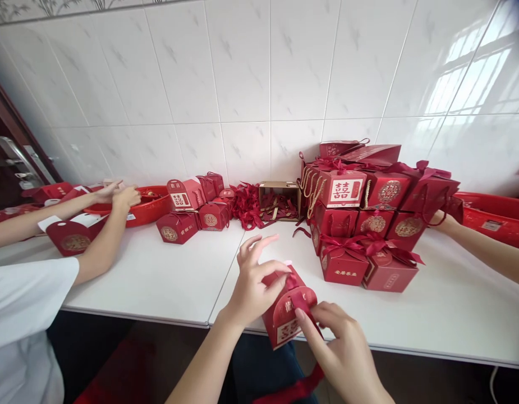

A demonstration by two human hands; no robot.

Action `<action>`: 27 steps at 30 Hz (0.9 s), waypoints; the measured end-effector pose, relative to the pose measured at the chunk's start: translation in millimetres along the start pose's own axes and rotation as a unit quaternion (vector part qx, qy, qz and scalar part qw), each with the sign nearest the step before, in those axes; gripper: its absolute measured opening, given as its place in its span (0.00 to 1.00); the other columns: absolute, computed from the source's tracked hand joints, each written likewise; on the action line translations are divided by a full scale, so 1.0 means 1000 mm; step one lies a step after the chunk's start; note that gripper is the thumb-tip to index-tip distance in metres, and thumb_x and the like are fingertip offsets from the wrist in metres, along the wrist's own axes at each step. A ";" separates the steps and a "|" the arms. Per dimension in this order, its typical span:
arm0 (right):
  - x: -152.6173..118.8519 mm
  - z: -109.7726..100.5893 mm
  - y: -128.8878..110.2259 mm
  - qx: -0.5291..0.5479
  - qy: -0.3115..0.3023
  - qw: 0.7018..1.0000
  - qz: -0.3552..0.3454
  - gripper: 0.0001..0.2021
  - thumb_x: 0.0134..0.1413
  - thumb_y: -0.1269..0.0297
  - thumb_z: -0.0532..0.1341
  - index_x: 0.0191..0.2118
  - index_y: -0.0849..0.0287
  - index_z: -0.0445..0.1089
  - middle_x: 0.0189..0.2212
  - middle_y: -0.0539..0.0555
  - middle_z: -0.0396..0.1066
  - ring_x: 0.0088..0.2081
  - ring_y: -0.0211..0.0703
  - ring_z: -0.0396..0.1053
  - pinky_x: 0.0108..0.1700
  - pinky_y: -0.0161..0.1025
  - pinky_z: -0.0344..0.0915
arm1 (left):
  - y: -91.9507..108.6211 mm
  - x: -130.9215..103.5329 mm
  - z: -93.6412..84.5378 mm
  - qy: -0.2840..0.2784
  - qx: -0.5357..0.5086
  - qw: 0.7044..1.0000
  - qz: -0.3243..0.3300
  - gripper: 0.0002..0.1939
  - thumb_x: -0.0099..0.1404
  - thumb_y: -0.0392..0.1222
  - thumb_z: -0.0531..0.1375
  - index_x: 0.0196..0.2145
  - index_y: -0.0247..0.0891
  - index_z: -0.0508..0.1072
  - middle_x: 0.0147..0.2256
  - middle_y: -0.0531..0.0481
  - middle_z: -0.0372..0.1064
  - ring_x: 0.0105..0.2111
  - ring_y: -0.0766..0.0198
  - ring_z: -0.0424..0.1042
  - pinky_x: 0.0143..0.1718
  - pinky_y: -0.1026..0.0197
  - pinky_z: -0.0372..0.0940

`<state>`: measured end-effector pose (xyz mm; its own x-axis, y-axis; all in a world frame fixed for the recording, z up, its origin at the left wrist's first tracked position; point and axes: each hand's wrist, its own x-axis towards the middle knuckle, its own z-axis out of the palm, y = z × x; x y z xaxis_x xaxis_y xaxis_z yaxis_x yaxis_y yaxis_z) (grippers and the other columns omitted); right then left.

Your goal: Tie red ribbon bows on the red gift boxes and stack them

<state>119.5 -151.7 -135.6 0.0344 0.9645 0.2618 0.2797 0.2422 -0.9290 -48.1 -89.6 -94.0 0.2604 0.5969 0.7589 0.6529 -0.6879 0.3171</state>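
Observation:
A small red gift box (283, 332) with a rounded flap and a pale printed label is at the table's front edge, tilted, between my hands. A dark red ribbon (302, 303) runs over its top, and a loose length hangs below the edge. My left hand (257, 275) pinches the ribbon at the box's far upper side, thumb and index finger together, other fingers raised. My right hand (337, 336) has the ribbon between thumb and fingers at the near right side of the flap.
Stacked red gift boxes (379, 193) stand right of centre. Behind lie a ribbon pile (246, 205) and an open carton (280, 185). More boxes (179, 227) sit left. Co-workers' arms reach in from left (99, 241) and right (478, 241), near red basins (158, 210).

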 end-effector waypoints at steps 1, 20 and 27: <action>0.000 -0.003 0.003 -0.042 0.044 0.997 -0.041 0.16 0.47 0.49 0.64 0.21 0.58 0.73 0.26 0.56 0.68 0.31 0.47 0.64 0.37 0.41 0.59 | -0.001 0.001 0.001 0.023 -0.020 0.999 -0.023 0.07 0.60 0.35 0.60 0.28 0.45 0.78 0.54 0.49 0.63 0.57 0.51 0.55 0.57 0.44 0.54; 0.047 -0.068 -0.092 0.215 -0.073 0.969 -0.096 0.09 0.50 0.54 0.65 0.28 0.54 0.74 0.25 0.53 0.70 0.28 0.41 0.66 0.30 0.39 0.63 | -0.009 -0.023 -0.006 0.000 -0.194 0.943 -0.270 0.13 0.59 0.47 0.63 0.42 0.42 0.76 0.44 0.46 0.75 0.45 0.55 0.73 0.47 0.55 0.67; 0.052 -0.063 -0.097 0.199 -0.184 0.962 -0.037 0.12 0.51 0.56 0.64 0.23 0.57 0.69 0.18 0.50 0.62 0.19 0.34 0.56 0.20 0.34 0.51 | -0.011 -0.040 0.011 0.117 -0.224 0.905 -0.342 0.12 0.59 0.48 0.62 0.36 0.37 0.76 0.35 0.46 0.77 0.36 0.59 0.75 0.37 0.61 0.70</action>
<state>154.3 -131.7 -14.9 -0.3341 0.8970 0.2895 -0.1242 0.2626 -0.9569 -57.5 -101.4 -133.6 -0.2872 0.8787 0.3813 0.2370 -0.3205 0.9171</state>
